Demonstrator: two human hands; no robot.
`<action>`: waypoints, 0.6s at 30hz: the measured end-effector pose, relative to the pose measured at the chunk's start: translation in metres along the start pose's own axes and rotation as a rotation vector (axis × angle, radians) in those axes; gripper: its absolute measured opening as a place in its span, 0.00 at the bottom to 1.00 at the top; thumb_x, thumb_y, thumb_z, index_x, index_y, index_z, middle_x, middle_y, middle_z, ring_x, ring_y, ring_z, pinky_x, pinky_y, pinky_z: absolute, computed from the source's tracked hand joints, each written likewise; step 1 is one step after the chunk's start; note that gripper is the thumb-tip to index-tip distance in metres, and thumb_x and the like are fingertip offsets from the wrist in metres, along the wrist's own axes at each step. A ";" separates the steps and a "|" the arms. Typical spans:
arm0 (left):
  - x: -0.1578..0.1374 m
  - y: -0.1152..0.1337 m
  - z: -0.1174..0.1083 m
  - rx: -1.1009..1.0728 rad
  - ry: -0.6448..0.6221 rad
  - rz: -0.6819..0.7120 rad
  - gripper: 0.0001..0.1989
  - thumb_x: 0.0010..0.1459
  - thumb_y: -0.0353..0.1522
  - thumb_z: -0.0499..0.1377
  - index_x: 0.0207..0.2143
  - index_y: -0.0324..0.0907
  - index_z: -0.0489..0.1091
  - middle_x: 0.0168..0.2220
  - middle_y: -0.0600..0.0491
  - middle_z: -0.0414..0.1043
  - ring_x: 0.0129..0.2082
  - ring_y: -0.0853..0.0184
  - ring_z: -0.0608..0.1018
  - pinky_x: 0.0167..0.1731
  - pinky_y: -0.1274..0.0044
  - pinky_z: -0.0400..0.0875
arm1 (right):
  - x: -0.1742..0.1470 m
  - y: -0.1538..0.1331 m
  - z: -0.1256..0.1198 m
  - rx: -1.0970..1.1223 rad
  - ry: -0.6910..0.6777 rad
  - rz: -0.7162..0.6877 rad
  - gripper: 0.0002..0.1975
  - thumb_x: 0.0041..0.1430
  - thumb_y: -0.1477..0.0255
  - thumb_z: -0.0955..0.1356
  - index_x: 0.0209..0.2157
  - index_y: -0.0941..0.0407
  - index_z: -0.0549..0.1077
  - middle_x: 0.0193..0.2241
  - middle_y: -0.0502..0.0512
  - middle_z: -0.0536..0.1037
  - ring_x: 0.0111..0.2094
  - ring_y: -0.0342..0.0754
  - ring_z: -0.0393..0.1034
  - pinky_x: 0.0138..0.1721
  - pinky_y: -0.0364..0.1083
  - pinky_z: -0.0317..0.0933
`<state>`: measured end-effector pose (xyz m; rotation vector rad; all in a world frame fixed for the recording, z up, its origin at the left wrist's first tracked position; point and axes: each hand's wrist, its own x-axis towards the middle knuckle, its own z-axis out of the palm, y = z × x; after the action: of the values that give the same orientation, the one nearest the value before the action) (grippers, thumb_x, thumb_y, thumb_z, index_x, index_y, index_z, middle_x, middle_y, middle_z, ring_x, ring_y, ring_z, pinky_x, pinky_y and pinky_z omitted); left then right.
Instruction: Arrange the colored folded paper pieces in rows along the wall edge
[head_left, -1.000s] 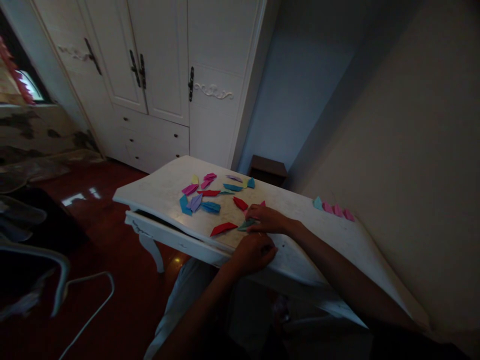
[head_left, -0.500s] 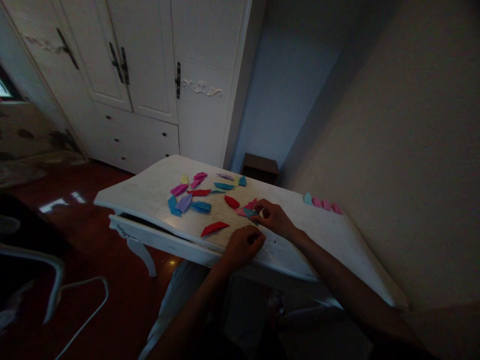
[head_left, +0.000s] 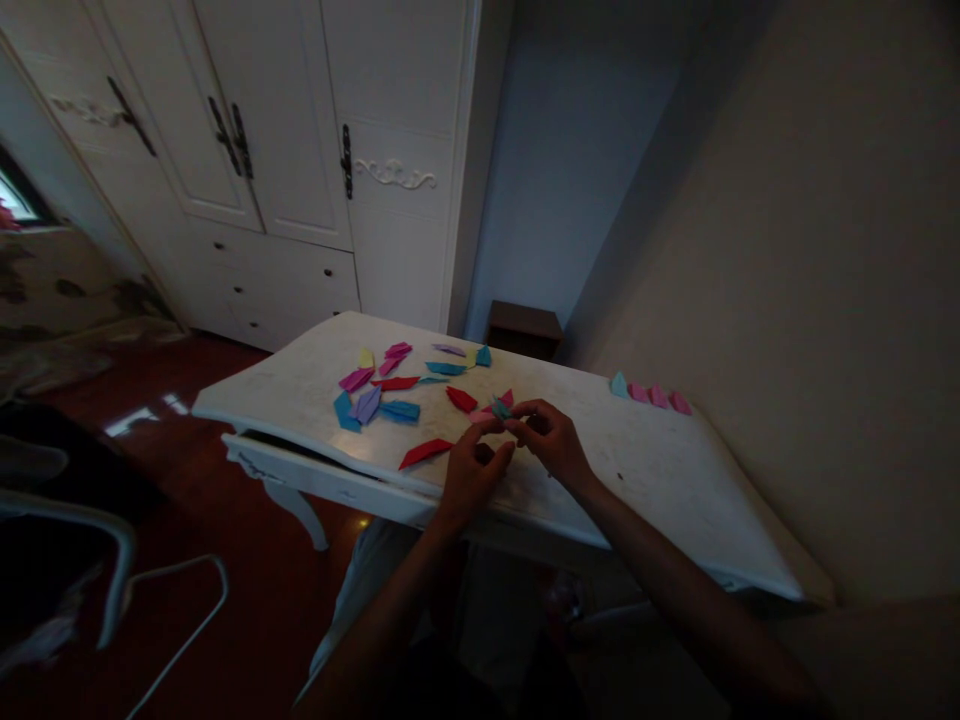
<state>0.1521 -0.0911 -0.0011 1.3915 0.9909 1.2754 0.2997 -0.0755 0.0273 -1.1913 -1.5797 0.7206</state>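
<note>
My right hand (head_left: pixel 551 440) pinches a teal folded paper piece (head_left: pixel 501 408) between thumb and fingers, just above the white table. Close beside it on the left is my left hand (head_left: pixel 472 465). Its fingers are bent, with a gap between thumb and forefinger, and the forefinger tip reaches to the lower side of the teal piece; whether it touches is unclear. Behind the teal piece lie pink folded papers (head_left: pixel 484 414), partly hidden. A red folded paper (head_left: pixel 461 399) lies to their left. Another red folded paper (head_left: pixel 425 453) rests beside my left hand.
On the white table (head_left: pixel 277 385) lie several more folded papers, among them a blue one (head_left: pixel 401 411) and a purple one (head_left: pixel 366 405). A row of pink pieces (head_left: pixel 658 397) and one mint piece (head_left: pixel 619 385) stands at the right back edge. A white wardrobe (head_left: pixel 405 240) stands behind.
My left hand has moved up and forward to the teal paper piece. My right hand has raised and turned that piece. The view has shifted slightly.
</note>
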 end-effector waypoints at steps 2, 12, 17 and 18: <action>0.000 0.001 0.000 -0.006 0.000 -0.030 0.18 0.53 0.40 0.62 0.43 0.40 0.69 0.25 0.56 0.73 0.19 0.72 0.72 0.20 0.81 0.66 | -0.003 0.000 0.001 0.048 -0.028 0.005 0.15 0.54 0.60 0.71 0.37 0.56 0.75 0.28 0.51 0.78 0.23 0.44 0.70 0.24 0.43 0.63; 0.005 -0.002 0.002 -0.161 0.081 -0.064 0.16 0.51 0.42 0.63 0.35 0.39 0.69 0.28 0.55 0.73 0.17 0.74 0.72 0.16 0.82 0.63 | -0.009 -0.004 -0.009 0.149 -0.139 0.021 0.13 0.55 0.62 0.72 0.39 0.55 0.78 0.30 0.52 0.80 0.24 0.45 0.76 0.28 0.44 0.70; 0.005 0.001 0.002 -0.168 0.077 -0.064 0.15 0.52 0.42 0.61 0.32 0.39 0.69 0.22 0.57 0.70 0.15 0.75 0.69 0.16 0.83 0.61 | -0.005 0.001 -0.012 0.191 -0.119 0.035 0.14 0.52 0.61 0.73 0.35 0.56 0.78 0.30 0.52 0.80 0.21 0.43 0.74 0.24 0.42 0.69; 0.005 0.002 0.001 -0.171 0.077 -0.069 0.15 0.52 0.42 0.61 0.32 0.39 0.69 0.20 0.58 0.69 0.15 0.75 0.69 0.16 0.83 0.61 | -0.004 0.002 -0.012 0.192 -0.103 0.039 0.14 0.51 0.61 0.73 0.35 0.56 0.78 0.29 0.51 0.80 0.21 0.43 0.73 0.23 0.42 0.68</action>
<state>0.1541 -0.0864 0.0020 1.1763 0.9498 1.3380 0.3115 -0.0794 0.0286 -1.0602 -1.5360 0.9501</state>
